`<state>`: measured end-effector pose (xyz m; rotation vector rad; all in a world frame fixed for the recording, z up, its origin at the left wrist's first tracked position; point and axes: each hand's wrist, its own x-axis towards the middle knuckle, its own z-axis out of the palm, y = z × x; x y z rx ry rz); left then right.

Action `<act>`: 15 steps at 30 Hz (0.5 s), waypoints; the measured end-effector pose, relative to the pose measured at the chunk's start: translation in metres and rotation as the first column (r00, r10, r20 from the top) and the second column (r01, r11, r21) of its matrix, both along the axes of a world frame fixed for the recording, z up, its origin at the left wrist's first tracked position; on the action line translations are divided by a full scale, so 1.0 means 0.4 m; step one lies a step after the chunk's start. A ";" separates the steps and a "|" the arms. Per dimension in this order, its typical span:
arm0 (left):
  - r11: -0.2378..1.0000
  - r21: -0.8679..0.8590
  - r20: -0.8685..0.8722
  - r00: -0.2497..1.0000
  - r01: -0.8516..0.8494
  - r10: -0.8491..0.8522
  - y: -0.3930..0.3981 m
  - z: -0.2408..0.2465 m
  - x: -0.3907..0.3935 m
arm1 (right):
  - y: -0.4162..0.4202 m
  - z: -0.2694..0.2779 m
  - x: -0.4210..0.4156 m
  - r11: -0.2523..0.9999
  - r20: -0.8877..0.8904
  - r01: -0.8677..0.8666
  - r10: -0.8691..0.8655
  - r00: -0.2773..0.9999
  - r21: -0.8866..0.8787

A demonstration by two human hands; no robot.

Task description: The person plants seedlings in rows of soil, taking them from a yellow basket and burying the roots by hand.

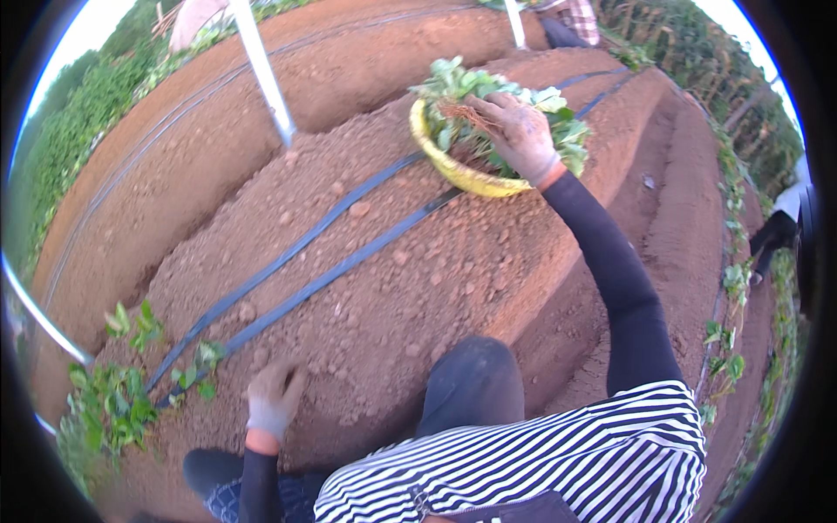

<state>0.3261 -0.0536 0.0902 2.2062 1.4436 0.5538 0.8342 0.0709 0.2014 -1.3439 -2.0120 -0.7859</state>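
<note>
A yellow basin (458, 175) filled with leafy seedlings (562, 131) rests on the raised soil bed. Over it, my gloved right hand (520, 134) is closed around a seedling whose reddish-brown roots (467, 114) stick out to the left. My gloved left hand (274, 395) hovers low over the soil near the bed's near side, its fingers apart and nothing seen in them. Planted seedlings (114, 405) with green leaves stand to its left, and a smaller one (203, 363) grows beside the drip tapes.
Two dark drip tapes (314, 281) run along the bed (418, 281). White poles (265, 78) rise at its far side. A furrow (569, 327) lies to the right. People are partly visible at the top left, at the top right (572, 23) and at the right edge (778, 229).
</note>
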 end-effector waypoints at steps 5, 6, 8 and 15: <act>0.964 0.099 0.354 0.897 0.245 -0.264 0.037 0.036 0.150 | -0.164 -0.060 -0.350 0.902 0.100 -0.233 0.286 0.953 -0.363; 0.819 -0.528 0.737 0.600 0.222 0.312 0.029 0.033 0.183 | -0.184 -0.095 -0.414 0.841 0.120 -0.266 0.360 0.925 -0.471; 0.926 -0.318 0.809 0.567 0.203 0.153 0.043 0.016 0.211 | -0.199 -0.173 -0.533 0.763 0.092 -0.322 0.444 0.891 -0.561; 0.724 -0.645 0.763 0.146 0.245 0.630 0.053 -0.047 0.108 | -0.198 -0.287 -0.587 0.446 -0.804 -0.722 0.006 0.594 -0.530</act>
